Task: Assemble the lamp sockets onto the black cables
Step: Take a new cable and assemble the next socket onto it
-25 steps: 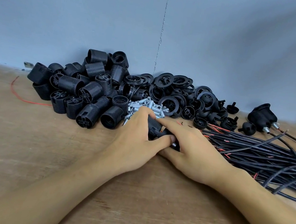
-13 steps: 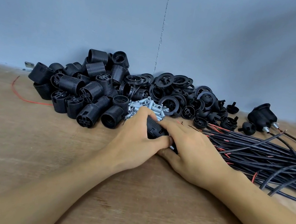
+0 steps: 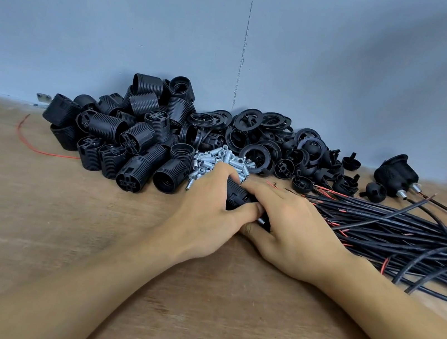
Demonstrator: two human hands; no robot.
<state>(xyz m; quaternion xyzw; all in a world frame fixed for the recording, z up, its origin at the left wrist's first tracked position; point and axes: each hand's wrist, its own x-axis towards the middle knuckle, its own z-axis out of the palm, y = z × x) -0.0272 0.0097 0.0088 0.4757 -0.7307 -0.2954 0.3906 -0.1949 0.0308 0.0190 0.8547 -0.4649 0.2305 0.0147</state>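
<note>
Black ribbed socket [image 3: 236,198] at frame centre: left hand [image 3: 204,210] curls round its upper-left body, right hand [image 3: 294,233] grips the lower-right end, where a metal tip [image 3: 261,221] shows. Its long axis runs diagonally toward the cable bundle [image 3: 383,224] at right, with the right hand nearer.

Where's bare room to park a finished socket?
Bare wooden tabletop: front left, between the left forearm and the pile of ribbed black plastic sockets; also the wedge between both forearms. Crowded: flat black rings and silver metal tubes along the wall, black cable bundle at right.
</note>
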